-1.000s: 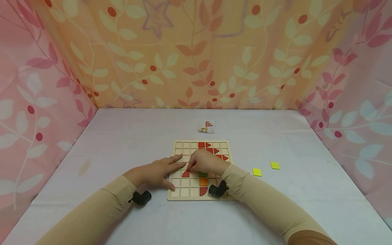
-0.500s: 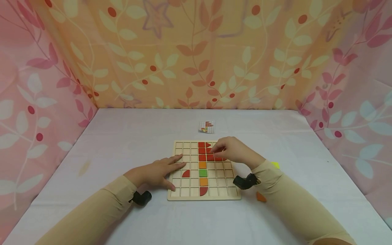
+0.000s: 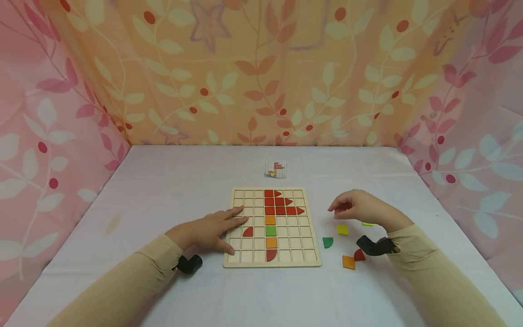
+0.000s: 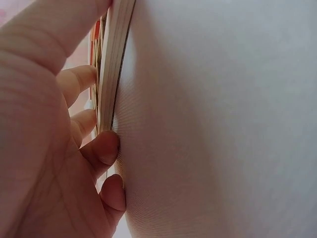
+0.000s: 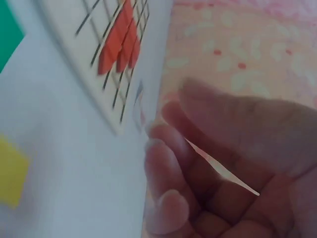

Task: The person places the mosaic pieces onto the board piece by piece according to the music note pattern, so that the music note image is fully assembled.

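Observation:
My left hand (image 3: 208, 229) rests on the left edge of a wooden grid board (image 3: 298, 262), fingers spread; in the left wrist view its fingertips touch the board's side (image 4: 113, 64). My right hand (image 3: 355, 208) hovers right of the board above the table, fingers loosely bent and holding nothing; the right wrist view shows a gap between thumb and fingers. On the board sit rows of red squares (image 3: 269, 210) ending in red triangles (image 3: 300, 210). Below them come an orange square (image 3: 270, 220), a green square (image 3: 271, 231), another orange square and a red quarter-circle (image 3: 271, 255). A second red quarter-circle (image 3: 248, 232) lies further left.
Loose pieces lie right of the board: a green quarter-circle (image 3: 328, 242), an orange square (image 3: 348, 262), a red quarter-circle (image 3: 359, 255), a yellow square (image 3: 342, 230) and a partly hidden yellow piece (image 3: 367, 223). A small pattern card (image 3: 275, 169) lies behind the board.
My right hand has moved from above the left red quarter-circle, across the board, to the table on the right, uncovering the board and loose pieces. My left hand has stayed put.

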Demonstrator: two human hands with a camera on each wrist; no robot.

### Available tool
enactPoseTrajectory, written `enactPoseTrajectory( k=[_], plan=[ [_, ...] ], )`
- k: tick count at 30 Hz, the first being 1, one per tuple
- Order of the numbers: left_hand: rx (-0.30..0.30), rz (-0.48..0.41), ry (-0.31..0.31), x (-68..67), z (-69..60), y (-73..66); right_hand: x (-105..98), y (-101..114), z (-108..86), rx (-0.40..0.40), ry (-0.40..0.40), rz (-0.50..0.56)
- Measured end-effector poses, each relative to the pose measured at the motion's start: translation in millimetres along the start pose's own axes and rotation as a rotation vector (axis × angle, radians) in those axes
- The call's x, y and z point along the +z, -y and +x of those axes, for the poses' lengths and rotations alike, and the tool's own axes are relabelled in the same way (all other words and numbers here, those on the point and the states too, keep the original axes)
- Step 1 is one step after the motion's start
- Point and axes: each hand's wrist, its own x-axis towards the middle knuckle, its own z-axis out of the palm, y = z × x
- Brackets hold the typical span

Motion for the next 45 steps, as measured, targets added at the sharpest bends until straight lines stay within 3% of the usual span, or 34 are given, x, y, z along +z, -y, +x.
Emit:
enactPoseTrajectory(
  k=[4,14,21,32,38,45],
  plan=[
    [0.001,0.021,-0.003,1.5,0.3,1.1,-1,-17,-15.0,0.029,0.051,0.021],
    [-0.02,0.021,0.002,3.6,1.4,3.3,16,-48,-42.9,-0.067,0.191,0.007],
    [-0.013,0.019,-0.004,3.2,0.8,3.4,27,-49,-43.5,-0.057,0.188,-0.029],
    [-0.003,0.01,-0.001,1.7,-1.1,1.9,29,-51,-43.0,-0.038,0.203,-0.099],
    [-0.003,0.005,0.003,1.0,0.0,1.8,28,-44,-40.4,0.011,0.216,-0.114],
    [-0.003,0.002,0.0,1.4,0.2,1.4,22,-30,-31.8,0.003,0.203,-0.084]
  ],
)
